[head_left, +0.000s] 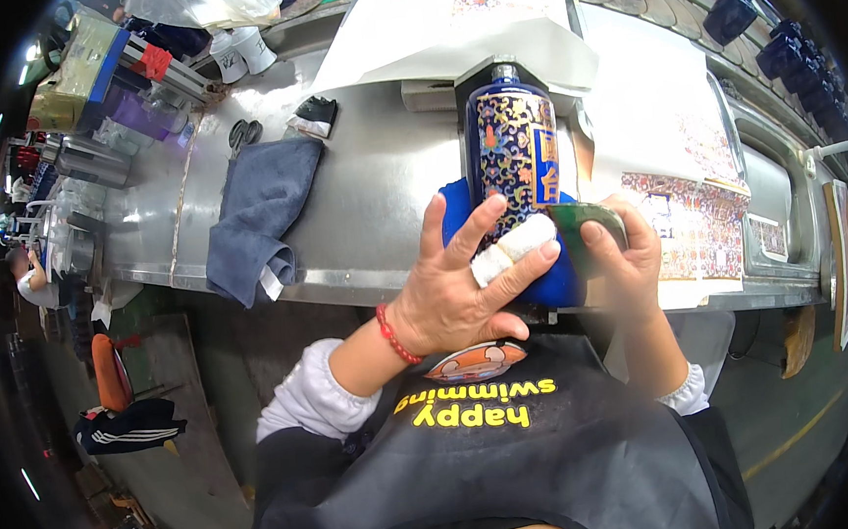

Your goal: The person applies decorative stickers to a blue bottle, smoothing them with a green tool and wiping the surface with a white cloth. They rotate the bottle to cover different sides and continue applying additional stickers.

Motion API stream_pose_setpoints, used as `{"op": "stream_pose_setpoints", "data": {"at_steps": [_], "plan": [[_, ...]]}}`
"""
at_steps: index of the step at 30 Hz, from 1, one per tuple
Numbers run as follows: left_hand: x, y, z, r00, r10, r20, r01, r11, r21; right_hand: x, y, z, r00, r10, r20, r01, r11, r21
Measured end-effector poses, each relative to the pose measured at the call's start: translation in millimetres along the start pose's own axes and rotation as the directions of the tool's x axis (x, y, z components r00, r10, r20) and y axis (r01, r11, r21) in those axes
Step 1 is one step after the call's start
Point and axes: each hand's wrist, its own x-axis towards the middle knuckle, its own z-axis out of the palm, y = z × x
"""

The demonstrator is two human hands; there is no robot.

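A dark blue bottle (514, 150) with a colourful floral pattern and an orange-framed panel lies in a dark cradle, its neck pointing away from me. Under its near end is a bright blue cloth (553, 283). My left hand (460, 282) is at the bottle's near left side, fingers spread; one finger is wrapped in white tape, and a red bead bracelet circles the wrist. Between the thumb and fingers of my right hand (630, 255) is a flat green scraper (588, 223), its edge at the lower right of the bottle. Whether it touches the bottle is hard to tell.
Printed decal sheets (691, 221) lie on white paper to the right, beside a metal sink (773, 196). A grey-blue cloth (268, 211) hangs over the steel counter's front edge at left, with black scissors (244, 135) behind it. Several dark blue containers (729, 15) stand along the far right.
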Motion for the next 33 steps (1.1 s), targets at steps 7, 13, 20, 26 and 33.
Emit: {"op": "stream_pose_setpoints", "data": {"at_steps": [7, 13, 20, 26, 33], "plan": [[56.0, -70.5, -1.5, 1.000, 0.016, -0.021, -0.017, 0.996, -0.086, -3.5, 6.9, -5.4, 0.999, -0.027, -0.028, 0.027, 0.999, -0.018], [93.6, -94.0, -5.8, 0.988, 0.154, 0.000, -0.154, 0.988, 0.000, -1.4, 0.6, -8.3, 0.998, 0.002, -0.064, 0.001, 0.998, 0.060], [39.0, -38.4, -4.5, 0.976, 0.216, 0.001, -0.216, 0.974, -0.068, 41.0, -21.2, -35.8, 0.956, -0.220, 0.196, 0.283, 0.869, -0.406], [3.1, 13.6, 10.2, 0.979, 0.075, -0.188, -0.069, 0.997, 0.035, 125.8, -50.3, 5.2, 0.851, -0.253, 0.461, 0.370, 0.911, -0.184], [-33.1, 16.1, 16.1, 0.939, -0.147, -0.311, 0.143, 0.989, -0.036, 61.9, -53.9, -0.8, 0.577, -0.476, 0.664, 0.730, 0.665, -0.158]]}}
